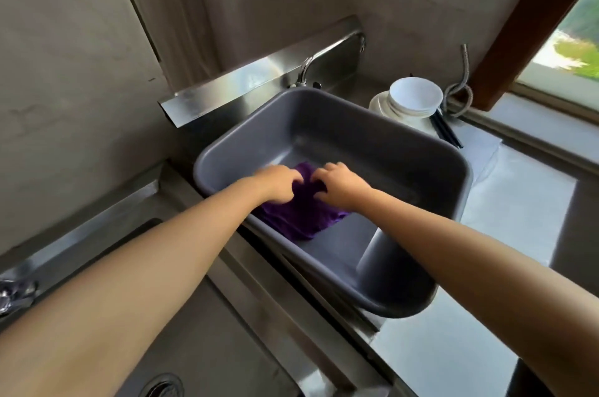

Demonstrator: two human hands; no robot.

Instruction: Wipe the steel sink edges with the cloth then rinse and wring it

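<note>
You are reaching both bare forearms forward, and your left hand point(280, 184) and right hand point(340, 187) are meeting over the crumpled purple cloth point(301, 218). Each hand is grasping it. The fingers are curling down into the fabric, knuckles up, and are bunching a ridge of cloth between the two hands, which are almost touching.

The cloth is lying inside the rectangular grey plastic basin point(466, 176), close to its near left wall, with its loose part spreading toward you. The basin is sitting just right of the open bowl of the stainless steel sink point(227, 332), where a round drain point(162, 385) is showing at the bottom edge. The basin's near right corner is hanging over the flat steel counter point(518, 202).

Behind the basin, a curved chrome tap point(306, 67) is rising from the back ledge. On the counter to the right, a stack of white bowls point(415, 97) is standing with black chopsticks point(449, 132) lying beside it. A flexible metal hose point(462, 85) is looping near the window point(570, 50).
</note>
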